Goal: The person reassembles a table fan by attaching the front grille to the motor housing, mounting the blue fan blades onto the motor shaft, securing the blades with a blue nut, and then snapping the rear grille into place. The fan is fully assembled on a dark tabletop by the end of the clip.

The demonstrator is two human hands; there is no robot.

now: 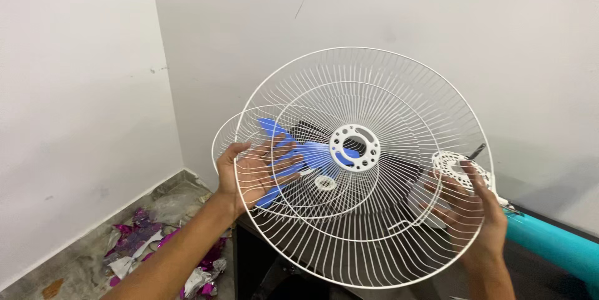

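— So, what's the biggest thing there?

— A white wire fan guard, round and tilted, held up in front of the pale wall at the room's corner. A white plastic ring with holes sits at its middle.

— Who holds it?

— Both hands. The left hand is at the guard's left rim, fingers spread apart and pressed flat against the wires. The right hand is at the right rim, fingers bent around the wires there.

— Anything behind it?

— A second, smaller white guard peeks out past the left rim, and a blue fan blade shows through the wires just beside the left hand. Whether that hand touches them, I cannot tell.

— And lower down?

— A dark table under the guards, with a teal tube lying along its right edge. A small white perforated disc sits just above the right hand. On the floor at the left lies crumpled purple and silver foil litter.
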